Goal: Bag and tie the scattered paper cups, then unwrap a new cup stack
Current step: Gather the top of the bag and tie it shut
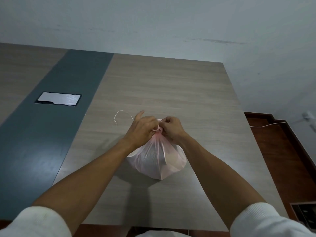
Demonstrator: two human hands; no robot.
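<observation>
Centrally on the wood-grain table [171,82], one translucent pink plastic bag [157,159] stands; left hand [143,129] and right hand [171,128] both pinch its gathered neck. One thin pale string [119,115] lies just beyond, one silver panel [59,99] farther left.

No text, label, brand, number or sign can be read on anything here.

The bag [157,159] is filmy, and what fills it shows only as dim grey and pale shapes (cups cannot be made out one by one). The fingertips of the left hand [142,128] and the right hand [171,128] are buried in the bunched neck, so the knot is hidden. Both sleeves [37,223] run off the bottom edge.
</observation>
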